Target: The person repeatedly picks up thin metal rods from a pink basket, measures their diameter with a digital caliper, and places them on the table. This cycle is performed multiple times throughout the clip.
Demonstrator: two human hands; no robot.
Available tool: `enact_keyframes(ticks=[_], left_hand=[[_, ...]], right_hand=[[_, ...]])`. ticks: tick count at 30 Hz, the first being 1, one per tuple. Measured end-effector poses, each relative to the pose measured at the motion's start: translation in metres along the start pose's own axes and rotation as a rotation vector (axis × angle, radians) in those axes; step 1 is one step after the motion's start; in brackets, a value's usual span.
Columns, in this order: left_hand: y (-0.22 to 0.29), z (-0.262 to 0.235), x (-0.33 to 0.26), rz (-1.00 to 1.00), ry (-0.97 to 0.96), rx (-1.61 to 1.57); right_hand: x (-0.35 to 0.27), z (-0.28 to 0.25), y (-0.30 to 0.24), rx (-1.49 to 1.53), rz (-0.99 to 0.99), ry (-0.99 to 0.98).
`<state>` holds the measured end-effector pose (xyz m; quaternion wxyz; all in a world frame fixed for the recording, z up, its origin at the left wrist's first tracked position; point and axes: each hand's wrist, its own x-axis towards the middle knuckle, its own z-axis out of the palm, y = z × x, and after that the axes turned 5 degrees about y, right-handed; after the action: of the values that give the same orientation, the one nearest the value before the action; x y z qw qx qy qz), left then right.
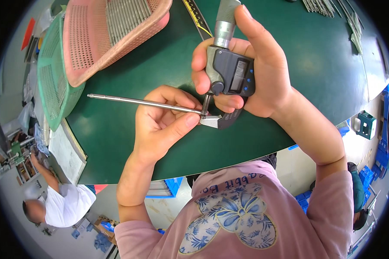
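Observation:
My right hand point(263, 64) grips a digital micrometer point(222, 71), its thimble pointing away from me and its thumb side free along the barrel. A small grey display and blue buttons show on the dark body. Between finger and thumb, my left hand point(160, 118) pinches a thin metal rod point(134, 100) near its right end. That end sits in the gap between the micrometer's spindle and anvil; whether both faces touch it I cannot tell. The rod's other end extends left over the green table point(177, 159).
At the far left, a pink basket point(84, 64) holding several metal rods point(127, 19) overlaps a green basket point(52, 82). A notebook point(67, 151) lies at the left edge. More rods point(320, 6) lie far right. A person in white point(69, 203) is beyond the table's left side.

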<state>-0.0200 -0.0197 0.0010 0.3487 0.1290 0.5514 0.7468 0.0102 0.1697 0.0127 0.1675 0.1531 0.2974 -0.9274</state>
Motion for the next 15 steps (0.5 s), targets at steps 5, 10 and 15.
enact_keyframes(ticks=[5,10,15], left_hand=[[-0.0002,-0.0018,-0.0001,0.063,-0.040,-0.016],[-0.0019,-0.0045,-0.0013,0.049,-0.024,-0.053],[-0.0012,-0.0041,-0.0014,0.027,-0.037,-0.052]], right_hand=[[-0.0014,0.0026,0.0000,0.014,-0.008,-0.001],[-0.0024,0.0038,0.0012,0.024,-0.003,-0.003],[-0.0032,0.0043,0.0026,0.022,-0.004,-0.003]])
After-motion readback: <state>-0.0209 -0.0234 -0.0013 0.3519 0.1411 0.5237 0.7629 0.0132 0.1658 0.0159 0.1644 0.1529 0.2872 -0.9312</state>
